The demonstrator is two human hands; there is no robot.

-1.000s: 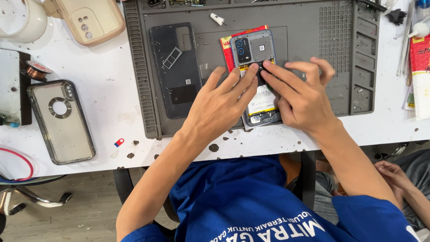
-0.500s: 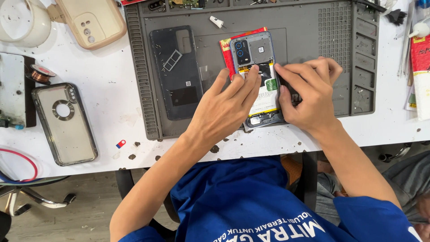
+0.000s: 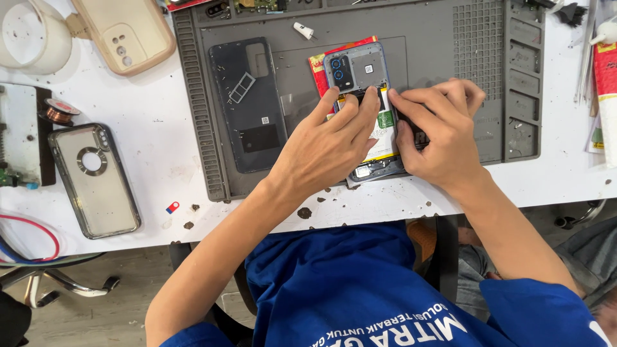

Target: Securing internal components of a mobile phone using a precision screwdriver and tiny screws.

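An opened phone (image 3: 360, 74) lies back-up on a grey work mat (image 3: 450, 58), its camera block and battery exposed, with a red packet under its top end. My left hand (image 3: 331, 144) presses down on the phone's middle, fingertips on the battery's upper edge. My right hand (image 3: 437, 132) grips the phone's right side, fingers curled near the same spot. The lower half of the phone is hidden under both hands. The removed dark back cover (image 3: 247, 103) rests on the mat to the left.
A clear phone case (image 3: 93, 180) and a beige case (image 3: 125, 32) lie on the white table at left, beside a copper wire spool (image 3: 59, 111) and a tape roll (image 3: 32, 35). Tools and a packet sit at the right edge.
Both hands have shifted slightly up the phone, the fingertips now meeting at the top of the battery. The phone stays in place.
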